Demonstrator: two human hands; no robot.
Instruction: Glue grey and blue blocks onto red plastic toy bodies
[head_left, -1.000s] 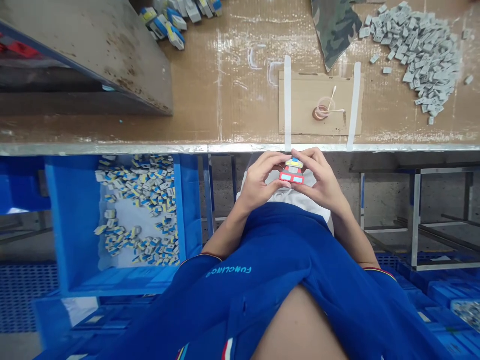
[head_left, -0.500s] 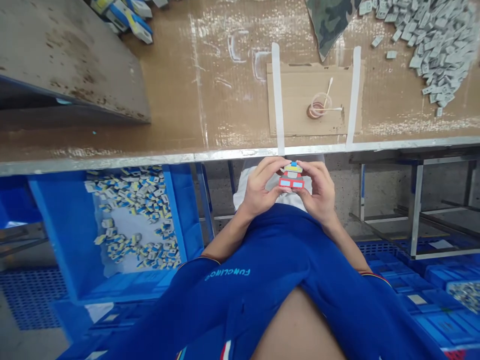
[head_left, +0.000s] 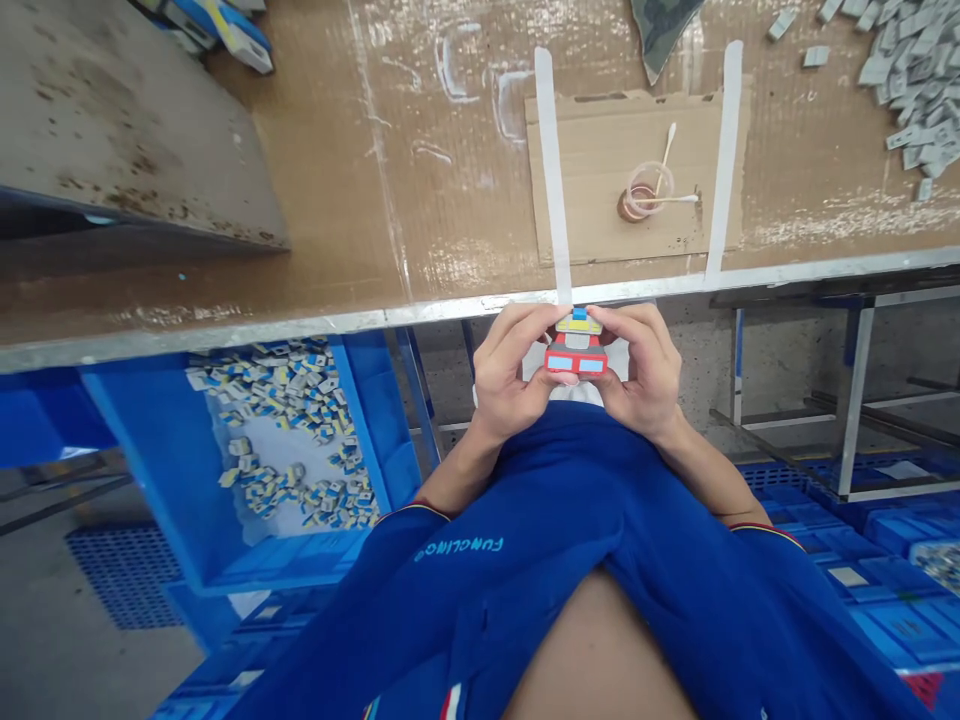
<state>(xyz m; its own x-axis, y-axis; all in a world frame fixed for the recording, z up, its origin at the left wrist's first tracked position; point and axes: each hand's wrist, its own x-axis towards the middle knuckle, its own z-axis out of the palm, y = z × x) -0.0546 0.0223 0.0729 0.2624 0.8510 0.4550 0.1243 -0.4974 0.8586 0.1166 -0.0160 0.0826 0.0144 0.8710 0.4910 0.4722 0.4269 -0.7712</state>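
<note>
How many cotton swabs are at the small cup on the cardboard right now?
2 cotton swabs: one leans out of the clear cup, the other lies sideways across it. More could be hidden inside.

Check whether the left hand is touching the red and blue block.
Touching. The head view shows the fingers of the left hand pressed against the left side of the red and blue block, with no gap between them.

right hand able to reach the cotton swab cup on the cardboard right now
Probably, once freed: the right hand grips the red-and-blue piece with the left hand, but nothing stands between it and the clear swab cup past the table edge.
</note>
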